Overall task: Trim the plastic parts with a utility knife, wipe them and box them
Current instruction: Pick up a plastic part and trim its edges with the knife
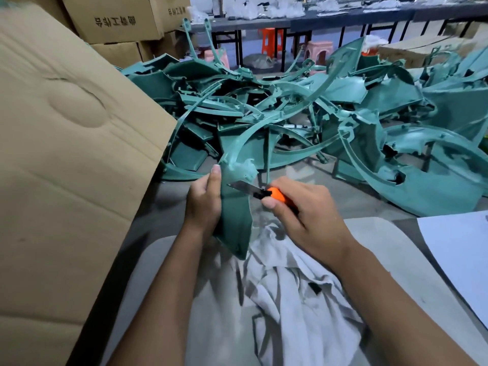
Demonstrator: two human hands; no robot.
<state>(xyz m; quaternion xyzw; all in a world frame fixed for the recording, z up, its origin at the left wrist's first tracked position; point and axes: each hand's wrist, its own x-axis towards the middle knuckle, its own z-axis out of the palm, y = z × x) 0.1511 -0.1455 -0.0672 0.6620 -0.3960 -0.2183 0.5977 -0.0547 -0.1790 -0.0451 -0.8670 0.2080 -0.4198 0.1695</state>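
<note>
My left hand [204,202] grips a long curved teal plastic part [235,220] by its wide lower panel, thumb up along the edge. My right hand [303,215] holds an orange utility knife [276,194], and the bare blade [243,186] lies against the part's right edge just below a lumpy tab. A crumpled grey cloth [295,294] lies on my lap beneath both hands. The part's thin arm sweeps up and right over the heap.
A big heap of teal plastic parts [303,109] covers the floor ahead. A large cardboard box flap [66,154] stands at my left, with stacked cartons [116,19] behind. White paper [459,249] lies at the right. Tables and plastic stools [319,48] stand far back.
</note>
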